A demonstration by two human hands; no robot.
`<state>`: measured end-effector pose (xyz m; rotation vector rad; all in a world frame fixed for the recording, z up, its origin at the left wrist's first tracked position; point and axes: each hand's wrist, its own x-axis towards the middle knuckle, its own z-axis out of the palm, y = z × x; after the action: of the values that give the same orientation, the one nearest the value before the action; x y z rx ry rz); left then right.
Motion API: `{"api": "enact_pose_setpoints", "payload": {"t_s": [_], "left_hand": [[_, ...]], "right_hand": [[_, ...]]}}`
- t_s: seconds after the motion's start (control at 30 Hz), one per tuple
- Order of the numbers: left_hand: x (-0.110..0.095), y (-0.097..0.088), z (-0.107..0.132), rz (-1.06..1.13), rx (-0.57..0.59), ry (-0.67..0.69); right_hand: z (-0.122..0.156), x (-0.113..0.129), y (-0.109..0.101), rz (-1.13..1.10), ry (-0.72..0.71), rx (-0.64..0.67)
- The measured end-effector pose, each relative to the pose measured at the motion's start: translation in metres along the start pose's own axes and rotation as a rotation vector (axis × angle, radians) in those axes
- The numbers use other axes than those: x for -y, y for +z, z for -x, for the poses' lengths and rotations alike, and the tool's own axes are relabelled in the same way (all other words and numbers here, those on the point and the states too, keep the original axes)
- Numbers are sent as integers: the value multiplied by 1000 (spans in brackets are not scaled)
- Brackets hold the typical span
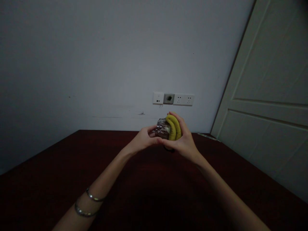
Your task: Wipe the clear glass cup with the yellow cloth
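Observation:
Both of my hands are raised above a dark red-brown table (pixel 72 166), meeting in the middle of the view. My right hand (pixel 184 139) is closed around a yellow curved object like a small bunch of bananas (pixel 174 127). A shiny crinkled clear wrapping (pixel 163 129) covers the left end of the yellow object. My left hand (pixel 143 139) pinches this wrapping with thumb and fingertips. Two metal bangles (pixel 89 203) sit on my left forearm.
A plain white wall stands behind the table, with a row of white wall sockets (pixel 173 98) just above my hands. A pale panelled door (pixel 269 96) is on the right, close to the table's right edge.

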<state>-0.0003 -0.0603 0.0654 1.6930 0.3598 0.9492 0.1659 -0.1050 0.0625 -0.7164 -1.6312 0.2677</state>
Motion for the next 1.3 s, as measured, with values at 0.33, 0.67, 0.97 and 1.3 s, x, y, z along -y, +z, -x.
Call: {"api": "enact_pose_setpoints", "payload": {"t_s": [0.33, 0.67, 0.97, 1.3], "left_hand": [[1, -5, 3, -520, -147, 221], [0, -8, 2, -605, -240, 287], [-1, 3, 4, -256, -83, 216], [0, 0, 4, -267, -83, 247]], "right_hand": [[-4, 1, 1, -236, 209, -7], [2, 5, 1, -109, 67, 65], [-3, -9, 5, -150, 18, -139], [3, 10, -2, 11, -135, -40]]}}
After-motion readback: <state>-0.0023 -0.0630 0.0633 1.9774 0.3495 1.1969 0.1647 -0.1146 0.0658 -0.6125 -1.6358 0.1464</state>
